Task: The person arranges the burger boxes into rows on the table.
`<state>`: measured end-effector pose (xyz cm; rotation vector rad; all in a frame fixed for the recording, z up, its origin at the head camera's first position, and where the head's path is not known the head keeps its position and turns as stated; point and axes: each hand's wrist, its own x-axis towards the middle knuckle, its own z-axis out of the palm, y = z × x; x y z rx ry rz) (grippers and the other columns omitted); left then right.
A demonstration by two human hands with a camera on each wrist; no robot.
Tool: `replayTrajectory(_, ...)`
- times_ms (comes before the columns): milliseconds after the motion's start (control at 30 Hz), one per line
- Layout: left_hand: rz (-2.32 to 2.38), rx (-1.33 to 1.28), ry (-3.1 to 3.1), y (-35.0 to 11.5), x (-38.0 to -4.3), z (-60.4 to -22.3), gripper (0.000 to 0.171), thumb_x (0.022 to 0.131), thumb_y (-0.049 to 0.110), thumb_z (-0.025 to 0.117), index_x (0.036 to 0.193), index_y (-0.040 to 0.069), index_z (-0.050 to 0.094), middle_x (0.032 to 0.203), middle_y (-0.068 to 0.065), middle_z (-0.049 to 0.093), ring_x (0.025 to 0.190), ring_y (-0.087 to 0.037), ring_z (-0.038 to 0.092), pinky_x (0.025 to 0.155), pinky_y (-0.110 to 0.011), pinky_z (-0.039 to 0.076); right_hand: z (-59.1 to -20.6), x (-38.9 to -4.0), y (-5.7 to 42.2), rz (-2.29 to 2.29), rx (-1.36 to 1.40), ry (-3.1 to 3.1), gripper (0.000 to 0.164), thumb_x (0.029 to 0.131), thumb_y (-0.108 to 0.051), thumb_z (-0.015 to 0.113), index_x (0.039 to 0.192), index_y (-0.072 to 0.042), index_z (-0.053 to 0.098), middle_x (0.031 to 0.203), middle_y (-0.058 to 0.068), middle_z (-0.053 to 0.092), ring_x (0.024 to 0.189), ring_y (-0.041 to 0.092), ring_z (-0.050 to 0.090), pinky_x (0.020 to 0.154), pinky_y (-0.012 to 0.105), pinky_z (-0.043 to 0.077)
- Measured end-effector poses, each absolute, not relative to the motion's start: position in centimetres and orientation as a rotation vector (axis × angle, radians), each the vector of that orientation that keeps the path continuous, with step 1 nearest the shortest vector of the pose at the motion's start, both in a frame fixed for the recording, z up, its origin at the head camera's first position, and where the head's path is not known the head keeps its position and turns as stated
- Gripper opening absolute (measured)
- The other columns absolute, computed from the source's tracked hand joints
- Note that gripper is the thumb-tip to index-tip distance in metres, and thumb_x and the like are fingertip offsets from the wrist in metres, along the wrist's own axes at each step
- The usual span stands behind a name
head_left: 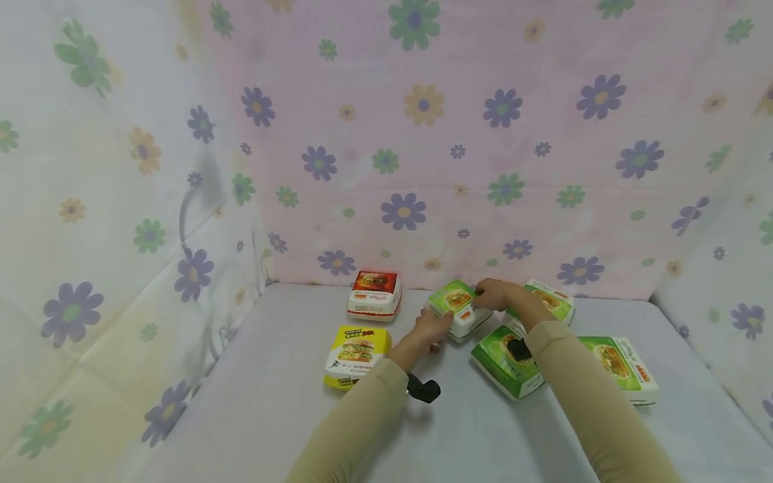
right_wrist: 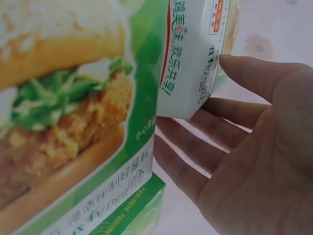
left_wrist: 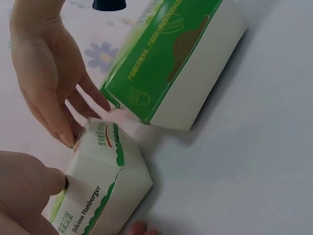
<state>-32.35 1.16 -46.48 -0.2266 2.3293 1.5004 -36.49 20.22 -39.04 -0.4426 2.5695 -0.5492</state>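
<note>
On the table (head_left: 247,416), a yellow burger box (head_left: 357,352) and a red burger box (head_left: 376,298) lie left of the green-and-white "Delicious Hamburger" box (head_left: 453,300), pinched by left hand (head_left: 431,327) and right hand (head_left: 498,295). Farther right, a sleeve (head_left: 592,396) partly hides green burger boxes (head_left: 625,369).

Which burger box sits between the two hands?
The green-topped box at centre back, with left hand and right hand at its sides; no other box lies between them.

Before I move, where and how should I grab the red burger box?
Probably squeeze the red box from left and right together, by its side walls: it sits flat, the yellow box in front and the flowered backdrop behind.
</note>
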Motion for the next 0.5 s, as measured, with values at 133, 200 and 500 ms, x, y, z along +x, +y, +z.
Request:
replayTrajectory(133,1.488,-0.205,2.364,0.6,-33.4,-46.5,0.068,0.107,0.042,0.05,0.152,-0.006,0.031,0.141,-0.023,0.049,0.096,-0.025,0.058,0.065,-0.033,0.055,-38.6,-35.8,20.0,-0.494,-0.453,2.607,0.051,0.105,-0.022,0.053,0.139,0.016,0.047,0.135,0.033,0.054,0.117,0.042,0.059,0.092,0.05,0.053)
replayTrajectory(200,1.499,-0.223,2.378,0.1,-33.9,-46.5,0.059,0.107,0.041,0.049,0.146,-0.003,0.04,0.128,-0.018,0.056,0.093,-0.024,0.058,0.067,-0.033,0.053,-38.3,-35.5,19.8,-0.474,-0.471,2.612,0.042,0.104,-0.021,0.054,0.126,0.014,0.057,0.12,0.029,0.062,0.107,0.039,0.063,0.086,0.046,0.053)
replayTrajectory(500,1.509,-0.228,2.353,-0.2,-34.1,-46.3,0.063,0.107,0.044,0.048,0.151,0.0,0.037,0.122,-0.015,0.057,0.096,-0.024,0.056,0.072,-0.035,0.051,-38.1,-34.9,19.9,-0.509,-0.42,2.568,0.032,0.106,-0.024,0.054,0.101,0.006,0.065,0.096,0.021,0.066,0.096,0.038,0.068,0.074,0.04,0.053)
